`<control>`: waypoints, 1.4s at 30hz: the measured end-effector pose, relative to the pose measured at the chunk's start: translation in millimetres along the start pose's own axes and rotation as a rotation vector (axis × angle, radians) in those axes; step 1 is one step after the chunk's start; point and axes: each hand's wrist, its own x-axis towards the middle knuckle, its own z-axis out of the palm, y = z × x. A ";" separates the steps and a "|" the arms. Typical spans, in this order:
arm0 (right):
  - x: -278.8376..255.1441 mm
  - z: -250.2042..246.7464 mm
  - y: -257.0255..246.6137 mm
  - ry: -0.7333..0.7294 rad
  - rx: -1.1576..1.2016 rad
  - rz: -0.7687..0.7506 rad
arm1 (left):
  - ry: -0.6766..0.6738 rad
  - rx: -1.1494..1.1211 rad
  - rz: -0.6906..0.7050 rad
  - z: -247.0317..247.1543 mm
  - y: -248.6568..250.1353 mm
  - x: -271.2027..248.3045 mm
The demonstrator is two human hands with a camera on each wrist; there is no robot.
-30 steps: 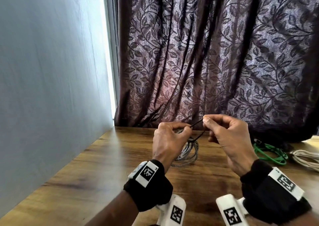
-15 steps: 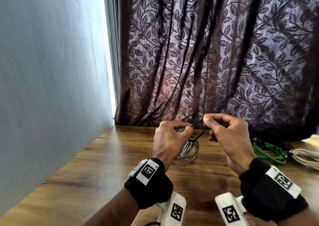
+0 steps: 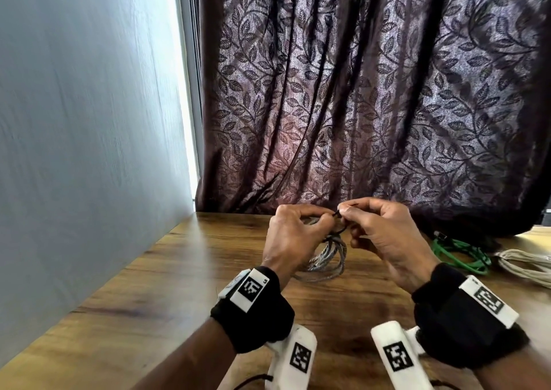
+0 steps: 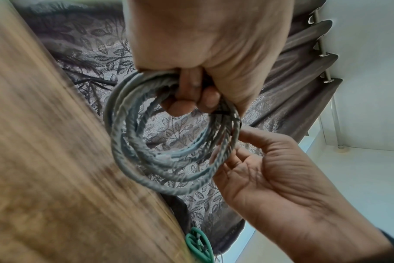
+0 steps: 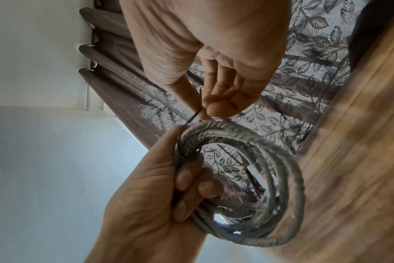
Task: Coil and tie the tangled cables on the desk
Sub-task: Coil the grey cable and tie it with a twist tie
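A coil of grey cable [image 3: 329, 255] [image 4: 169, 142] [image 5: 270, 178] hangs above the wooden desk [image 3: 149, 300]. My left hand [image 3: 295, 234] [image 4: 191, 92] [image 5: 169, 186] grips the coil's top with its fingers curled round the strands. A thin black tie [image 3: 338, 213] [image 5: 195, 115] wraps the bundle at that spot. My right hand [image 3: 381, 234] [image 5: 216, 105] pinches the tie's free end between thumb and forefinger, close against the left hand. In the left wrist view the right hand's palm [image 4: 270, 178] sits beside the coil.
A green cable [image 3: 459, 252] [image 4: 198, 247] and a beige cable [image 3: 524, 266] lie on the desk at the right, near the dark leaf-patterned curtain [image 3: 357, 91]. A grey wall [image 3: 74, 121] borders the desk on the left.
My hands have drawn closer together, the right hand moving left so its pinch meets the left hand's fingertips. The visible stretch of black tie between them has shortened.
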 end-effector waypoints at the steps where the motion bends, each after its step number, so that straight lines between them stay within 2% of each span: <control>1: 0.3 -0.2 0.1 -0.002 0.011 0.007 | -0.018 -0.029 -0.022 0.3 0.2 -0.3; 7: 1.4 1.1 -0.2 0.011 0.120 0.052 | -0.066 -0.203 -0.152 3.5 1.3 -2.6; 11: 0.2 3.2 1.8 -0.002 0.082 0.016 | -0.106 -0.366 -0.289 3.7 -0.7 -0.8; 15: -1.8 5.9 4.4 -0.010 -0.002 -0.028 | -0.136 -0.444 -0.355 4.2 2.1 -1.3; 21: -3.1 8.2 8.2 -0.005 0.025 -0.040 | -0.137 -0.569 -0.486 2.8 2.3 -0.9; 24: -2.0 5.1 7.2 -0.023 0.014 -0.057 | -0.176 -0.594 -0.490 2.0 -0.2 0.1; 27: -3.8 3.9 4.7 -0.015 -0.092 -0.171 | -0.177 -0.555 -0.442 1.5 0.2 0.5; 31: -0.5 -5.0 -3.4 0.158 -0.108 -0.307 | -0.209 -0.459 -0.423 5.1 1.5 -4.2; 33: 4.6 -14.9 -6.8 0.183 -0.092 -0.329 | -0.222 -0.462 -0.426 8.2 0.7 -6.1; 39: -0.3 -14.5 -4.9 -0.113 -0.122 -0.163 | -0.172 -0.543 -0.414 3.1 3.0 -2.7; 42: 1.5 -13.6 -2.1 -0.111 -0.182 -0.197 | -0.182 -0.521 -0.403 3.2 3.1 -2.9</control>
